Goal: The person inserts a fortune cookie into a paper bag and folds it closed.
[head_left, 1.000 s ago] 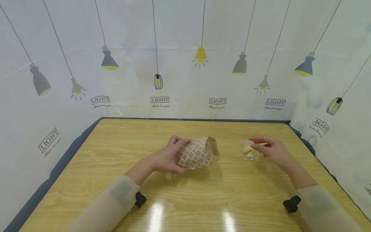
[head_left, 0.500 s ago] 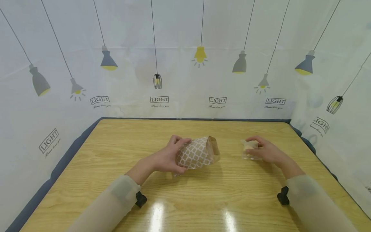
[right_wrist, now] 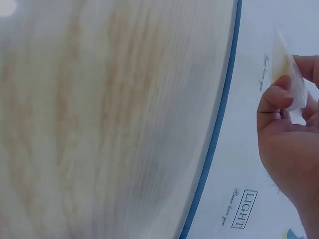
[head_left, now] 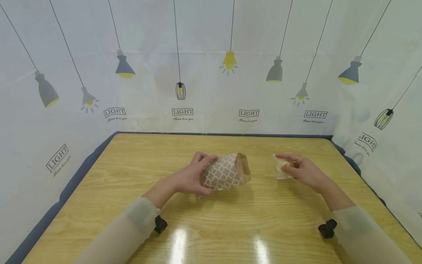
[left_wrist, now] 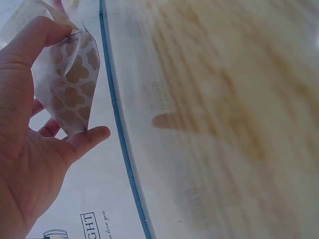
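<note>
My left hand [head_left: 189, 179] grips a brown paper bag [head_left: 222, 173] with a white lattice pattern near its bottom end. The bag lies tilted on its side, its mouth open toward the right. In the left wrist view the thumb and fingers wrap the patterned bag [left_wrist: 75, 92]. To the right, my right hand [head_left: 308, 174] pinches a small clear packet [head_left: 280, 169] with something pale yellow inside. The right wrist view shows the packet [right_wrist: 297, 89] between thumb and fingers; its contents are too blurred to name.
A light wooden table [head_left: 211, 227] with a dark blue edge spreads under both hands. White curtains [head_left: 204, 73] printed with lamps stand behind it and at both sides. Each wrist carries a small black camera, such as the left one [head_left: 160, 224].
My right hand has closed on the packet and lifted it a little; the packet now stands more upright. The left hand and the paper bag have hardly moved.
</note>
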